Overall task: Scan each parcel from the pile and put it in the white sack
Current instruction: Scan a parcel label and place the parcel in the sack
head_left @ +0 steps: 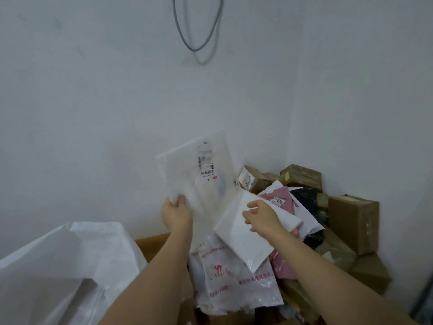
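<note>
Two hands of mine are up in front of the pile (pixel 293 231) in the head view. My left hand (pixel 175 213) pinches the lower left corner of a translucent white parcel (pixel 199 174), holding it upright against the wall (pixel 93 102) with its barcode label (pixel 207 168) facing me. My right hand (pixel 262 216), fingers curled, grips the top edge of a plain white mailer (pixel 243 233) that slants down over the heap just beside the raised parcel. Below both lie a red-printed bag (pixel 236 280), a pink parcel (pixel 280 198) and brown boxes (pixel 351 219) stacked in the corner. White sack (pixel 61 266) stands open at my lower left, apart from both hands.
</note>
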